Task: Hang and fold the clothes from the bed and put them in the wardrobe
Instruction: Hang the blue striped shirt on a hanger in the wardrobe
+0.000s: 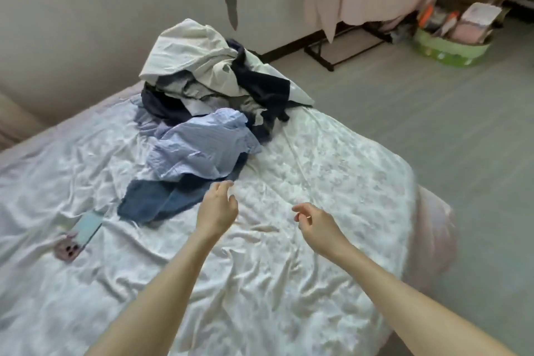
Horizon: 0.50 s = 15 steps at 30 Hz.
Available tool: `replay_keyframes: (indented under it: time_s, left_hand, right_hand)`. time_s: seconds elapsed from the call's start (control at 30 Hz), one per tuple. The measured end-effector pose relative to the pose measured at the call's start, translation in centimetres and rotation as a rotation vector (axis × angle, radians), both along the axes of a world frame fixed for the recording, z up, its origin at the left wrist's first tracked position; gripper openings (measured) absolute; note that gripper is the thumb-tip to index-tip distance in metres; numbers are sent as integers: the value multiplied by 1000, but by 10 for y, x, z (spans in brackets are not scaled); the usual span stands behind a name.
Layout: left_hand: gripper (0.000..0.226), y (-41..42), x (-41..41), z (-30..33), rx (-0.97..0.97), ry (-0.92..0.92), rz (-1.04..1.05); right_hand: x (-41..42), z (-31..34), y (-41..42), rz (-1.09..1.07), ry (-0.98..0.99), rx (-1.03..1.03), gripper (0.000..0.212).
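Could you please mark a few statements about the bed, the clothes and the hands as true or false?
1. Both hands, left and right, are empty. True.
2. The light blue shirt lies on the floor. False: it lies on the bed, at the near side of the clothes pile.
3. A phone lies on the bed left of the hands. True.
4. The clothes are neatly folded. False: they lie in a crumpled heap.
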<state>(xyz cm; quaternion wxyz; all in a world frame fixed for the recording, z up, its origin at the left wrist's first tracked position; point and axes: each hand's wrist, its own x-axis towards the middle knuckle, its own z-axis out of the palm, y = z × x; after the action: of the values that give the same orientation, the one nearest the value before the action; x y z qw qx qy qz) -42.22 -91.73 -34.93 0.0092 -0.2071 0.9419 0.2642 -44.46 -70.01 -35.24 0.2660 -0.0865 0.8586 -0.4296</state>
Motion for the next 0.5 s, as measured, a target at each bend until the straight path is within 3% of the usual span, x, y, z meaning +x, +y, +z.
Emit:
replay_keyframes:
  time_s: [0.17, 0.37, 0.43, 0.5]
  left_hand:
    - [59, -100, -135, -49, -148, -77, -48]
    - [91, -152, -268, -115, -395, -219, -151]
    - [87, -156, -291, -132, -403, -285, -122]
    - [58, -159, -298, -146, -436, -295, -81]
  right_hand:
    - [-107, -47, -96, -2, 16, 7, 33]
    - [-193, -106, -143, -31, 65, -10, 35]
    - [-208, -120, -142, -53, 68, -15, 34]
    - [-219, -134, -140, -88, 42, -11, 34]
